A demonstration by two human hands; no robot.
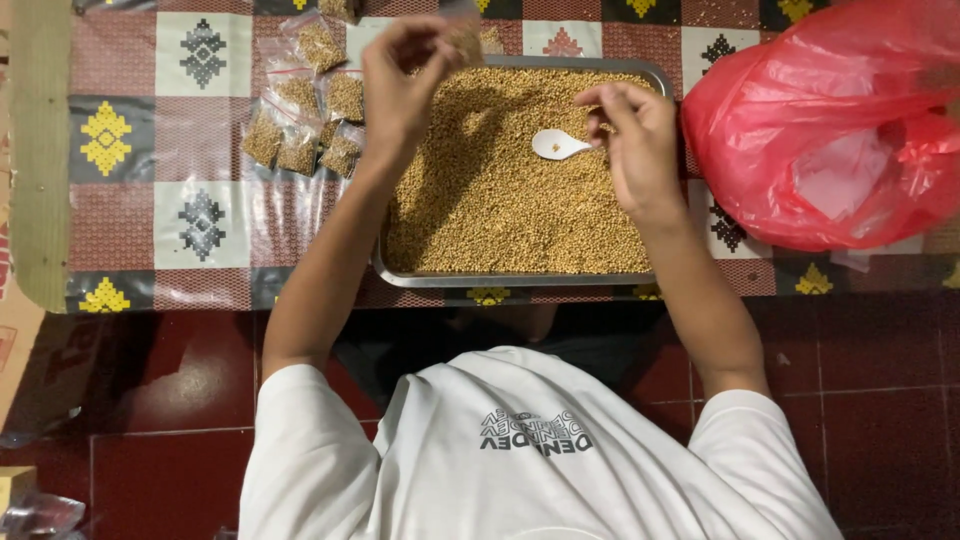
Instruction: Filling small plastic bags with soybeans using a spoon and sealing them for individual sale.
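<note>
While over the tray (pixel 520 278), right hand (pixel 635 140) pinching white spoon (pixel 556 145); left hand (pixel 405 75) closed, perhaps on a small bag (pixel 465 40).

the person wears a white short-sleeved t-shirt (pixel 530 450) with dark printed lettering across the chest. both forearms are bare, with no watch, ring or glove on the left hand (pixel 400 80) or the right hand (pixel 635 140).
</note>
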